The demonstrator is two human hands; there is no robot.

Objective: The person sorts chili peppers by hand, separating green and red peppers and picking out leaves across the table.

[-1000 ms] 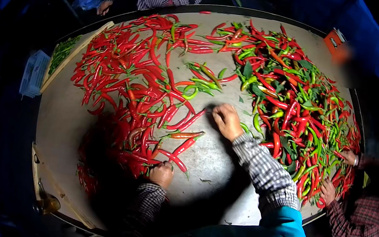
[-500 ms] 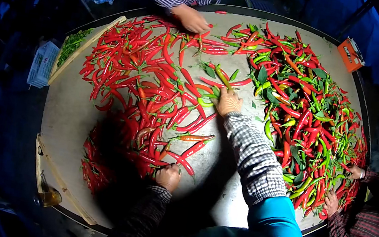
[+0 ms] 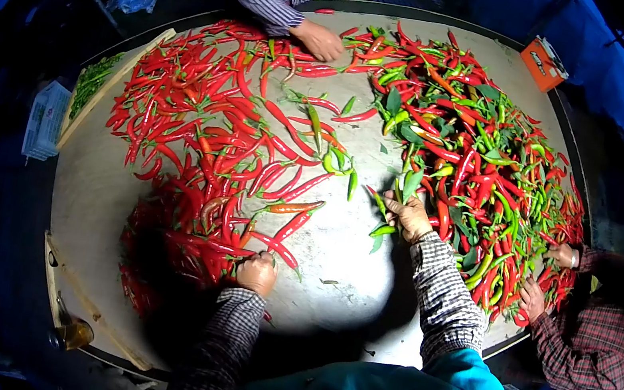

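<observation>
My right hand (image 3: 409, 217) is closed on green chillies with leaves (image 3: 383, 229), at the left edge of the mixed pile of red and green chillies (image 3: 483, 180). My left hand (image 3: 258, 272) is a closed fist at the lower right of the red chilli pile (image 3: 208, 131); what it holds, if anything, is hidden. Between the two piles lie a few green chillies (image 3: 314, 127) and red ones. An orange-red chilli (image 3: 291, 207) rests above my left hand. Dark shadow covers the lower part of the red pile.
Across the table (image 3: 93, 203), a co-worker's hand (image 3: 320, 40) touches the red chillies. Another co-worker's hands (image 3: 535, 297) are at the right pile. An orange box (image 3: 543, 64) stands at the back right, a white crate (image 3: 46, 120) at the left, wooden strips (image 3: 114, 89) along the left edge.
My right hand has gone from the middle green chillies toward the mixed pile and now holds green chillies. The co-worker across has reached in over the red pile. My left hand stays near the red pile.
</observation>
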